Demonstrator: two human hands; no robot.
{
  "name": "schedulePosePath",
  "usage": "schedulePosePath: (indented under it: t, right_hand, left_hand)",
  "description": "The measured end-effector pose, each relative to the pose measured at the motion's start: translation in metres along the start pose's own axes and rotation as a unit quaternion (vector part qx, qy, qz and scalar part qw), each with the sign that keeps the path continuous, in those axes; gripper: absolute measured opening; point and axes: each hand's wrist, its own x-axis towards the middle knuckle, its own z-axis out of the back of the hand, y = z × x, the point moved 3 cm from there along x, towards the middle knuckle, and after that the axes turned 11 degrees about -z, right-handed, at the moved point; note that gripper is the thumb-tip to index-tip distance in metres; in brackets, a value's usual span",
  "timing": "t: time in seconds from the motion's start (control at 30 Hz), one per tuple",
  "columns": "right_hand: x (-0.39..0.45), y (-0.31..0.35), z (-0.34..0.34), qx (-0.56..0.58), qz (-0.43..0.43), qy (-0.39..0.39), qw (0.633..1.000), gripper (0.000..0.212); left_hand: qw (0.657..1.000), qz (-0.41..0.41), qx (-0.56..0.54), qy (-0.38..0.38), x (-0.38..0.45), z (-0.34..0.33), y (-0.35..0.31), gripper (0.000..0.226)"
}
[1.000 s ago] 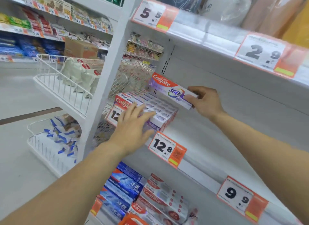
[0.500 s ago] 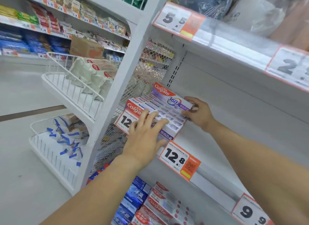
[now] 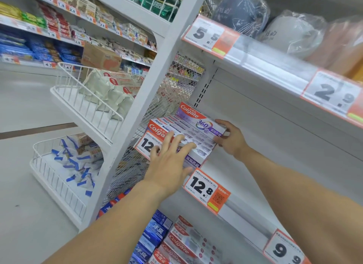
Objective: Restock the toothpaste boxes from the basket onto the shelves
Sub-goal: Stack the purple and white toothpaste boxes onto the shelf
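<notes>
The left hand (image 3: 170, 161) covers half the near price tag (image 3: 145, 144), the 9.9 tag (image 3: 284, 251) runs off the bottom edge, and the small print on the 12.8 tag (image 3: 206, 189) is too fine to read.

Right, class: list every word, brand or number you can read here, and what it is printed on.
"Colgate", "360°": top toothpaste box.
"12.8": price tag under the stack.
"5.5": upper shelf tag.
"2.9": tag further right.
"9.9": lower tag.
Small print, far-aisle tags: unreadable.
</notes>
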Motion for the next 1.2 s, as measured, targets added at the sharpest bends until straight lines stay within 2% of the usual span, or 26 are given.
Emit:
schedulePosePath:
  t: [0.13,0.2,0.27,0.3,0.33,0.37,0.43,0.5,0.57,0.7,0.77,0.83,0.9,0.97,1.03,1.1,1.2]
  right_hand:
    - [-0.030,0.006,0.011,0.007,-0.001,-0.115,0.993,0.068]
    - [-0.066,0.012,0.019,0.024,0.026,-0.149,0.988,0.060]
    - [-0.117,0.015,0.026,0.032,0.064,-0.130,0.989,0.048]
    - [-0.148,0.013,0.029,0.045,0.073,-0.097,0.992,0.042]
    - [-0.182,0.007,0.032,0.066,0.065,-0.044,0.995,0.035]
    - [-0.218,-0.003,0.034,0.088,0.042,0.028,0.995,0.028]
    - [-0.291,-0.036,0.033,0.105,-0.035,0.186,0.976,0.015]
    - [-0.357,-0.084,0.029,0.094,-0.121,0.288,0.945,0.008]
    - [-0.409,-0.139,0.022,0.083,-0.189,0.304,0.930,0.005]
    - [-0.474,-0.235,0.011,0.048,-0.282,0.228,0.931,0.007]
    - [-0.496,-0.269,0.003,0.013,-0.296,0.225,0.928,0.007]
    - [-0.515,-0.293,-0.003,-0.075,-0.288,0.262,0.918,0.009]
    - [-0.529,-0.310,-0.008,-0.162,-0.273,0.308,0.897,0.036]
    - [-0.542,-0.320,-0.012,-0.206,-0.256,0.344,0.880,0.054]
    - [-0.556,-0.329,-0.016,-0.219,-0.259,0.376,0.862,0.058]
    - [-0.567,-0.338,-0.018,-0.222,-0.258,0.397,0.852,0.055]
    - [-0.572,-0.350,-0.015,-0.231,-0.272,0.403,0.843,0.054]
  left_hand:
    - [0.999,0.002,-0.007,0.031,0.004,0.011,-0.005,0.060]
    - [1.000,-0.004,-0.020,-0.005,0.004,0.020,-0.013,0.057]
    - [0.994,-0.039,-0.031,-0.097,0.002,0.031,-0.028,0.040]
    - [0.989,-0.055,-0.051,-0.124,0.000,0.036,-0.036,0.027]
    - [0.987,-0.065,-0.085,-0.119,0.000,0.038,-0.046,0.015]
    - [0.987,-0.073,-0.121,-0.084,-0.001,0.036,-0.057,0.007]
    - [0.984,-0.098,-0.145,0.036,-0.006,0.024,-0.085,0.008]
    - [0.973,-0.135,-0.140,0.121,-0.016,0.008,-0.116,0.009]
    - [0.962,-0.162,-0.128,0.178,-0.033,-0.014,-0.144,0.010]
    - [0.927,-0.169,-0.111,0.316,-0.091,-0.078,-0.181,0.008]
    - [0.906,-0.160,-0.113,0.374,-0.135,-0.111,-0.189,0.007]
    - [0.869,-0.142,-0.108,0.462,-0.194,-0.146,-0.188,0.008]
    - [0.817,-0.132,-0.066,0.558,-0.258,-0.178,-0.175,0.035]
    - [0.787,-0.136,-0.021,0.602,-0.308,-0.196,-0.164,0.064]
    - [0.784,-0.103,-0.032,0.611,-0.339,-0.204,-0.160,0.071]
    - [0.797,-0.073,-0.051,0.597,-0.351,-0.207,-0.164,0.062]
    - [0.883,-0.032,-0.108,0.456,-0.344,-0.208,-0.171,0.012]
